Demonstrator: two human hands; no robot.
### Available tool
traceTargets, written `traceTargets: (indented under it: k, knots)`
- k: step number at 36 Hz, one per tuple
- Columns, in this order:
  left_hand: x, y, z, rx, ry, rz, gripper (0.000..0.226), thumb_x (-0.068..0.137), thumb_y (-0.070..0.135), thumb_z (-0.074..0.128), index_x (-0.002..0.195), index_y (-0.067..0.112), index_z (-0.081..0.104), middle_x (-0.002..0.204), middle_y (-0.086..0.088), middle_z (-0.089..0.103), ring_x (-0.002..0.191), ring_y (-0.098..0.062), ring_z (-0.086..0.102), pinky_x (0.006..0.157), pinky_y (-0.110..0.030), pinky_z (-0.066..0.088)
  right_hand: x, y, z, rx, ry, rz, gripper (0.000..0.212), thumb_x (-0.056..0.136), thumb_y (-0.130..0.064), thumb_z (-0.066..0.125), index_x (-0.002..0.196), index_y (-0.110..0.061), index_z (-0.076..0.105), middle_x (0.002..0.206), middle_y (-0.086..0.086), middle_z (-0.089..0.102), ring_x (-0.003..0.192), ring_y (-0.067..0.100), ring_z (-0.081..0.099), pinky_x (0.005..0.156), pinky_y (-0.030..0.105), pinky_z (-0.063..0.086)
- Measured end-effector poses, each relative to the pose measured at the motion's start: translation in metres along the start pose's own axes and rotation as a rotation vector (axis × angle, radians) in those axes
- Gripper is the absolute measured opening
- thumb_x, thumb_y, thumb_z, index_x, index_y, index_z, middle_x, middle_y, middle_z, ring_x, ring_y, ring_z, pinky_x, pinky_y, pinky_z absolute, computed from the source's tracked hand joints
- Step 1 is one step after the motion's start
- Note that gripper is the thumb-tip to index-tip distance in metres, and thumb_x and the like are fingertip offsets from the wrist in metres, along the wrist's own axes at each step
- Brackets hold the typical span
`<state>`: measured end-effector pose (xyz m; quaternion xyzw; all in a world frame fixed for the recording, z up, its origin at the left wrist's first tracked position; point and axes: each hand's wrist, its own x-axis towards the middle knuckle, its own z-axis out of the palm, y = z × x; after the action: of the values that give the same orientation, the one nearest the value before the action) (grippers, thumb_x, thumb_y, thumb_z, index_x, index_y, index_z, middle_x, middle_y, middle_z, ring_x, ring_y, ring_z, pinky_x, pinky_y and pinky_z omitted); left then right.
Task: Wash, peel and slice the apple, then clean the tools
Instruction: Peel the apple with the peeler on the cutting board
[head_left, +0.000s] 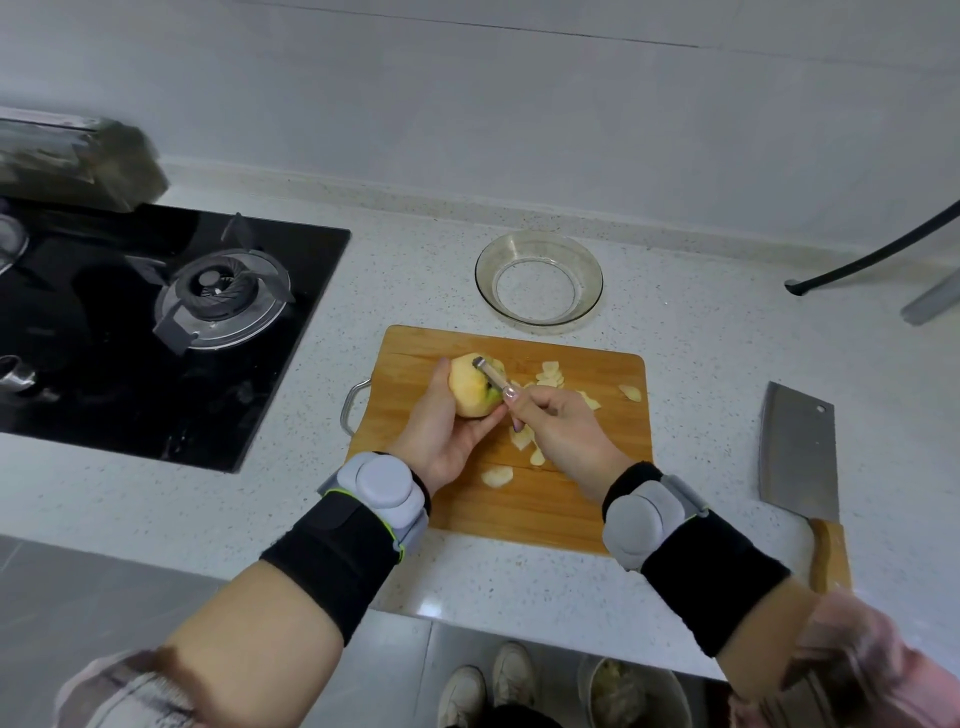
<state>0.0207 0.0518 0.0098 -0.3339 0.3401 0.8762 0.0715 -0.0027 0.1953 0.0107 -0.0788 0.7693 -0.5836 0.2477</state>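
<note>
- Left hand (441, 441) curled round a mostly peeled apple (474, 385), held just above the wooden cutting board (519, 509).
- Right hand (563, 431) gripping a peeler (493, 378), blade end against the top of the apple.
- Pale peel strips (550, 375) scattered on the board, right of and below the apple.
- Cleaver (798, 457) flat on the speckled counter (701, 353), right of the board, apart from it.
- Glass bowl (538, 244) behind the board.
- Black gas hob (156, 332) to the left.
</note>
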Motion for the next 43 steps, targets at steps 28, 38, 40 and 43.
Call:
traceTargets:
  k: [28,38,40,43]
  knots:
    - [-0.002,-0.018,0.006,0.131,0.060,0.162,0.045,0.100,0.047,0.035,0.112,0.010,0.058,0.087,-0.005,0.073,0.079,-0.013,0.070,0.068,-0.026,0.056,0.004,0.005,0.016,0.231,0.232,0.141,0.046,0.100,-0.026,0.056,0.058,-0.016,0.041,0.048,-0.005,0.029,0.038,0.004,0.024,0.038,0.017,0.020]
    - [0.002,0.004,-0.014,0.008,0.011,0.020,0.028,0.099,0.033,0.046,0.107,0.009,0.055,0.108,-0.015,0.062,0.103,-0.028,0.063,0.084,-0.038,0.057,0.017,-0.004,0.001,-0.158,0.181,0.271,0.033,0.100,-0.027,0.047,0.071,-0.011,0.045,0.054,-0.005,0.052,0.047,0.017,0.029,0.047,0.027,0.022]
    - [0.002,0.012,-0.019,-0.009,0.001,-0.012,0.023,0.095,0.029,0.051,0.101,0.007,0.057,0.104,-0.015,0.062,0.106,-0.030,0.061,0.093,-0.043,0.052,0.016,-0.003,-0.004,-0.395,0.154,0.257,0.040,0.101,-0.043,0.043,0.075,-0.013,0.044,0.066,0.003,0.051,0.055,0.020,0.035,0.052,0.028,0.026]
    - [0.004,0.022,-0.025,0.004,-0.009,-0.037,0.024,0.093,0.031,0.055,0.098,0.008,0.057,0.099,-0.013,0.063,0.108,-0.031,0.060,0.097,-0.045,0.049,0.012,-0.006,-0.003,-0.598,0.148,0.280,0.055,0.094,-0.065,0.044,0.066,-0.018,0.036,0.064,0.004,0.042,0.058,0.021,0.038,0.055,0.031,0.026]
